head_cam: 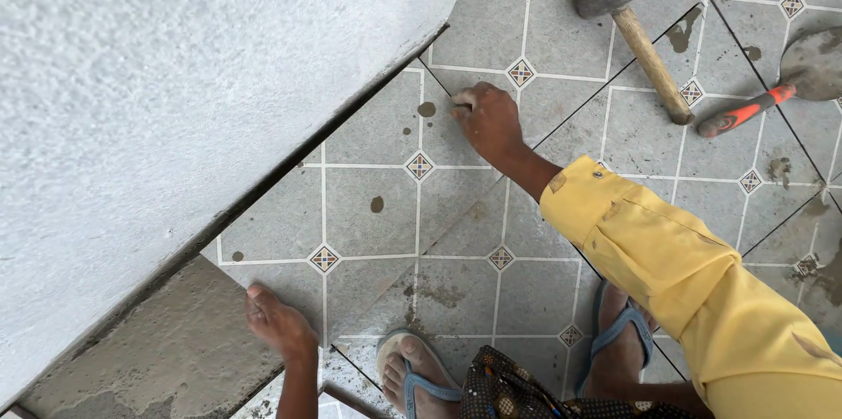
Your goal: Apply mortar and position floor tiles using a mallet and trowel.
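Note:
A grey patterned floor tile (377, 208) with white lines and small diamond motifs lies on the floor against the rough white wall (175, 103). My right hand (487, 121), in a yellow sleeve, presses with closed fingers on the tile's far corner. My left hand (279, 324) rests with fingers spread on the tile's near edge, beside a patch of wet grey mortar (167, 358). Neither hand holds a tool.
A rubber mallet (633, 28) with a wooden handle lies on the laid tiles at the top. A trowel (776, 85) with an orange handle lies to its right. My feet in blue sandals (412, 375) stand at the bottom. Mortar smears dot the tiles.

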